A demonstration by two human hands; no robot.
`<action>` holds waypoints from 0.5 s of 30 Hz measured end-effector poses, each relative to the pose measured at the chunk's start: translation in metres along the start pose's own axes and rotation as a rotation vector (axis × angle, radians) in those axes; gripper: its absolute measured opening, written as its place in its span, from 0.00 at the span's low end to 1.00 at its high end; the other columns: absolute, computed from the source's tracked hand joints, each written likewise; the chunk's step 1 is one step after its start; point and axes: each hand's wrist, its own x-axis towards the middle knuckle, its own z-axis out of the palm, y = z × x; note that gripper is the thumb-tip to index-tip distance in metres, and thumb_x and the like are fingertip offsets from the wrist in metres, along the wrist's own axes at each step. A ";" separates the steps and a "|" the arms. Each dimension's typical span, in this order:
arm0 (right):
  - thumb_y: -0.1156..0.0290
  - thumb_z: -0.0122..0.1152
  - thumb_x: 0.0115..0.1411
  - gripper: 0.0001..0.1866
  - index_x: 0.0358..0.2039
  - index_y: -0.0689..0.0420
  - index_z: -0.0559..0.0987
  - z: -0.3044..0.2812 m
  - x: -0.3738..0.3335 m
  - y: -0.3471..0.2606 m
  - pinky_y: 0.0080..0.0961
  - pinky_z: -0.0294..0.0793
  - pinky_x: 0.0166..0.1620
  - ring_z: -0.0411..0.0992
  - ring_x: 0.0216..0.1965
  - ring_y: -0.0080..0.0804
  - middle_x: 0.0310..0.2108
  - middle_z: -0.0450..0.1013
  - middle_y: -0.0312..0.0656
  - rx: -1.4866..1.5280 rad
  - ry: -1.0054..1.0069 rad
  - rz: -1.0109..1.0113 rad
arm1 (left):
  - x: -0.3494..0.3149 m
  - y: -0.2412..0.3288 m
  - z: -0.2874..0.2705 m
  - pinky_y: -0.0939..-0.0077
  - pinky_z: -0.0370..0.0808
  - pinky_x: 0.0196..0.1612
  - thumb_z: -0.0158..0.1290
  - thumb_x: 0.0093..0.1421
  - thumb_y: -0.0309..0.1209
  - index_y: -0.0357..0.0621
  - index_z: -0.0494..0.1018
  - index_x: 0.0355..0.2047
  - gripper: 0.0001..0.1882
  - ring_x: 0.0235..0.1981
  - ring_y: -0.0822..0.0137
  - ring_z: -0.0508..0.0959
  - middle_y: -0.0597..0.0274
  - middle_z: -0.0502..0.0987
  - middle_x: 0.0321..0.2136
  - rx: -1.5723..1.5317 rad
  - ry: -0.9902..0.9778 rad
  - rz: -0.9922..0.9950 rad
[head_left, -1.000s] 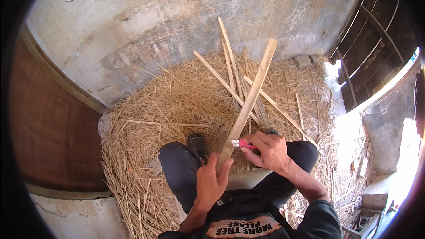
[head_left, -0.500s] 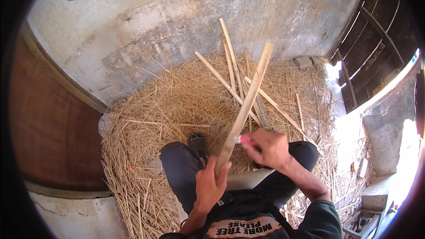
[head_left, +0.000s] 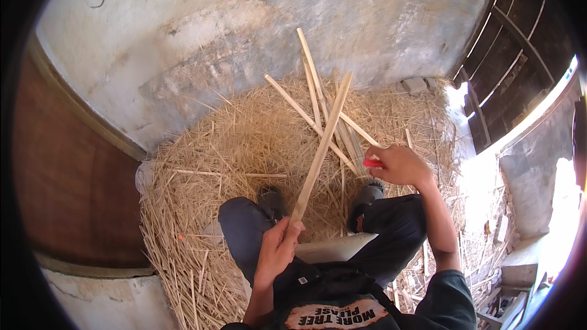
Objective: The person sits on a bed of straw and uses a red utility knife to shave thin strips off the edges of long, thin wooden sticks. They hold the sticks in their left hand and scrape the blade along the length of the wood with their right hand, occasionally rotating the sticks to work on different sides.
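Note:
My left hand (head_left: 279,253) is closed round the near end of a long pale bamboo strip (head_left: 319,153). The strip slants up and away from me, its far end toward the wall. Off to the right of the strip, my right hand (head_left: 400,167) is closed on a small red-handled knife (head_left: 372,163), apart from the strip. Its blade is hard to make out. Beyond my hands, several more pale strips (head_left: 292,102) lie crossed over one another, some leaning toward the wall.
Shavings and straw-like slivers (head_left: 238,128) cover the floor. A stained wall (head_left: 244,24) rises ahead, with a brown wooden panel (head_left: 79,165) at the left and dark slats (head_left: 513,55) at the right. My shoes (head_left: 367,195) rest among the shavings, and a pale curved surface (head_left: 336,249) shows between my legs.
My right hand with the knife has moved off the strip, up and to the right. In my left hand, the strip's far end has shifted left and lower.

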 end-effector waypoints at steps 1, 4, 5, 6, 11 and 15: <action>0.55 0.66 0.70 0.16 0.50 0.50 0.83 0.004 0.007 0.006 0.54 0.79 0.44 0.83 0.38 0.57 0.33 0.83 0.54 -0.030 -0.087 -0.041 | 0.002 0.006 0.000 0.74 0.64 0.20 0.48 0.82 0.46 0.36 0.78 0.44 0.23 0.16 0.74 0.67 0.69 0.66 0.19 -0.051 -0.056 0.012; 0.56 0.65 0.72 0.15 0.50 0.51 0.84 0.017 0.032 0.018 0.51 0.78 0.41 0.81 0.34 0.53 0.30 0.80 0.53 0.120 -0.018 -0.134 | 0.007 0.015 -0.001 0.78 0.62 0.19 0.38 0.84 0.52 0.34 0.77 0.45 0.31 0.16 0.76 0.64 0.73 0.62 0.19 -0.183 -0.212 0.019; 0.56 0.64 0.73 0.15 0.51 0.52 0.83 0.014 0.038 0.010 0.47 0.77 0.39 0.79 0.32 0.49 0.29 0.80 0.50 0.222 0.069 -0.112 | 0.008 0.014 -0.003 0.78 0.62 0.19 0.35 0.84 0.54 0.34 0.77 0.46 0.33 0.15 0.76 0.63 0.72 0.61 0.19 -0.214 -0.254 0.003; 0.56 0.63 0.75 0.15 0.52 0.53 0.83 0.010 0.040 -0.001 0.44 0.75 0.37 0.77 0.29 0.44 0.28 0.79 0.48 0.324 0.157 -0.083 | 0.009 0.013 -0.004 0.78 0.62 0.19 0.32 0.84 0.55 0.33 0.77 0.46 0.36 0.15 0.76 0.63 0.71 0.61 0.19 -0.245 -0.303 -0.015; 0.56 0.61 0.77 0.20 0.59 0.58 0.82 0.012 0.040 -0.023 0.27 0.68 0.32 0.68 0.25 0.23 0.33 0.79 0.39 0.924 0.326 0.033 | 0.017 0.004 -0.009 0.78 0.64 0.18 0.28 0.83 0.59 0.33 0.77 0.42 0.41 0.14 0.75 0.64 0.69 0.63 0.19 -0.321 -0.448 -0.082; 0.64 0.62 0.76 0.20 0.64 0.58 0.79 0.014 0.023 -0.038 0.17 0.55 0.26 0.56 0.22 0.11 0.34 0.77 0.31 1.425 0.154 -0.016 | 0.032 -0.007 -0.010 0.79 0.66 0.17 0.29 0.82 0.61 0.33 0.78 0.42 0.41 0.14 0.73 0.67 0.69 0.63 0.18 -0.487 -0.651 -0.207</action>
